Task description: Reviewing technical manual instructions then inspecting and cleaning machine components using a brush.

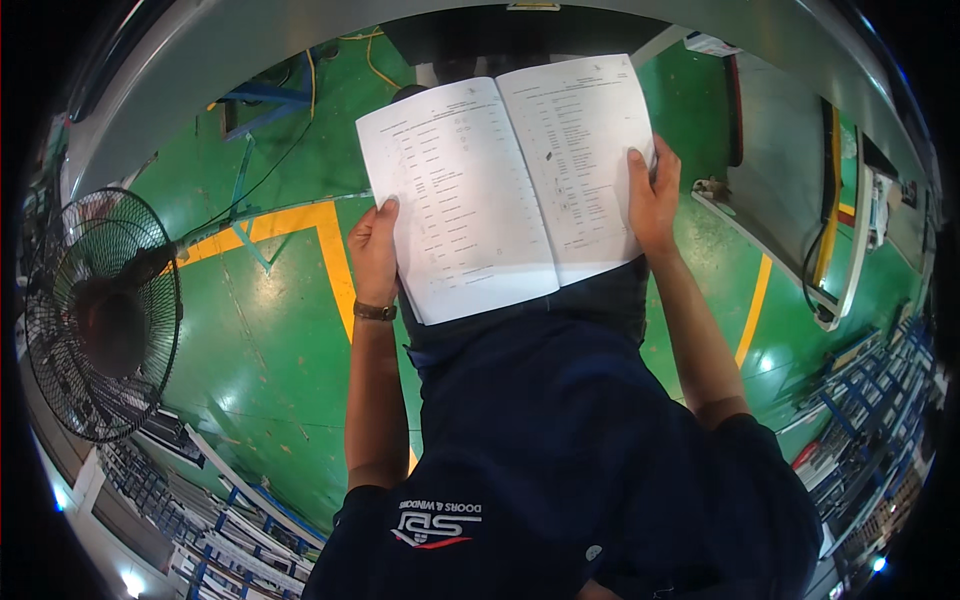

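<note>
An open booklet (470, 200) of white printed pages lies spread between my hands, above my lap. My left hand (375, 250) grips its left edge, thumb on top of the page and fingers curled behind. On the opposite side my right hand (654, 195) pinches the right edge, with the thumb over the paper and the fingers underneath. Both pages carry lines of small text and a few small drawings, too fine to read. A brown-strapped watch (375, 312) is on my left wrist.
A black-caged fan (105, 310) stands at the left. Yellow lines (325, 240) cross the green floor (240, 330). Racks with long profiles (235, 530) fill the lower left, and more racks (865, 420) the right. A grey panelled frame (790, 180) stands at the upper right.
</note>
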The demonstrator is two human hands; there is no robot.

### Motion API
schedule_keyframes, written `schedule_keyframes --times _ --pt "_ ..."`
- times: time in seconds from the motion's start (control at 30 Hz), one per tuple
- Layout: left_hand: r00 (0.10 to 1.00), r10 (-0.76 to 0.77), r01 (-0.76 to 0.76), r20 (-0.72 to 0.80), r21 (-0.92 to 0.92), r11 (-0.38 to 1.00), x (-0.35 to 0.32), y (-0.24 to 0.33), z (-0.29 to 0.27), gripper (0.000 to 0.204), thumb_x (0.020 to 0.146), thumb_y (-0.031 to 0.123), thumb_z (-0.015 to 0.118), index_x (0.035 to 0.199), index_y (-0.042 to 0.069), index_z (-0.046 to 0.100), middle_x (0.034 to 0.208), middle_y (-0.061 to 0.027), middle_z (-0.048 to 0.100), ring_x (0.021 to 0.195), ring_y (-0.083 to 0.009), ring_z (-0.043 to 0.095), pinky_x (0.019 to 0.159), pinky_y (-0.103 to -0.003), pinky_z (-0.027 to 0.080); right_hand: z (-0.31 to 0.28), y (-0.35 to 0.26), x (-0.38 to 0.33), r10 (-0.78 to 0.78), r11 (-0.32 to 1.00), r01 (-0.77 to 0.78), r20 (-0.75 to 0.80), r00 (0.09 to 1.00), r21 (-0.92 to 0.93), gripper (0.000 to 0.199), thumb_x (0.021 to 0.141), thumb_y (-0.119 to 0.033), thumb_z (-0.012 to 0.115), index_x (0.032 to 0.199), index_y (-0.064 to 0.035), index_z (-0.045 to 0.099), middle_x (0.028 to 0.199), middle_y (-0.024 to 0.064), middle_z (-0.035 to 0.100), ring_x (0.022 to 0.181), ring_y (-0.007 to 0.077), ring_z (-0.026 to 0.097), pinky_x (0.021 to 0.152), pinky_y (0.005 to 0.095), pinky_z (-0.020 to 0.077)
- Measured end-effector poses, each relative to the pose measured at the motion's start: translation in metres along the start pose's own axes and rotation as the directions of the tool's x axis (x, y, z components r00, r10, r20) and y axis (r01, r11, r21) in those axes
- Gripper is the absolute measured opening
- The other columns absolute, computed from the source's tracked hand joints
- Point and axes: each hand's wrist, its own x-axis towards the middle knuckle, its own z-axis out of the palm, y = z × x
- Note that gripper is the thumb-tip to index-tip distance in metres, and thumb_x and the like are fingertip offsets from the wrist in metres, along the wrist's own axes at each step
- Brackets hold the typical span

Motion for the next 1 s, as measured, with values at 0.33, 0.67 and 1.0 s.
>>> schedule_keyframes --times 0.33,0.67,1.0 --pt "0.999 0.053 -0.052 -0.011 0.056 0.997 0.006 -0.009 -0.012 0.022 0.101 0.022 0.067 0.099 0.001 0.075 0.095 -0.0012 0.074 0.081 -0.0057 0.062 0.076 -0.022 0.048 0.001 -0.003 0.0 -0.03 1.0 0.03 -0.017 0.999 0.006 0.047 0.1 -0.022 0.068 0.136 0.0057 0.054 0.129 0.0225 0.058 0.121 0.0352 0.055 0.104 0.0412 0.0443" --pt "1.0 0.016 -0.014 -0.025 0.053 0.998 0.003 -0.004 -0.004 0.024 0.101 0.022 0.067 0.102 -0.001 0.075 0.096 -0.002 0.074 0.085 -0.0069 0.063 0.079 -0.023 0.049 -0.001 0.002 -0.001 -0.009 1.0 0.01 -0.014 1.0 0.022 0.047 0.101 -0.02 0.067 0.138 0.0044 0.052 0.131 0.0196 0.055 0.119 0.0296 0.053 0.103 0.0382 0.0431" --pt "0.999 0.038 -0.037 -0.01 0.048 0.998 0.004 -0.005 -0.006 0.023 0.101 0.021 0.067 0.1 0.0 0.075 0.096 -0.0016 0.074 0.084 -0.0065 0.062 0.079 -0.024 0.048 -0.001 -0.002 0.002 -0.047 0.997 0.048 -0.016 0.999 0.058 0.048 0.1 -0.022 0.067 0.135 0.0069 0.052 0.127 0.0225 0.057 0.118 0.0346 0.054 0.102 0.0414 0.0449"
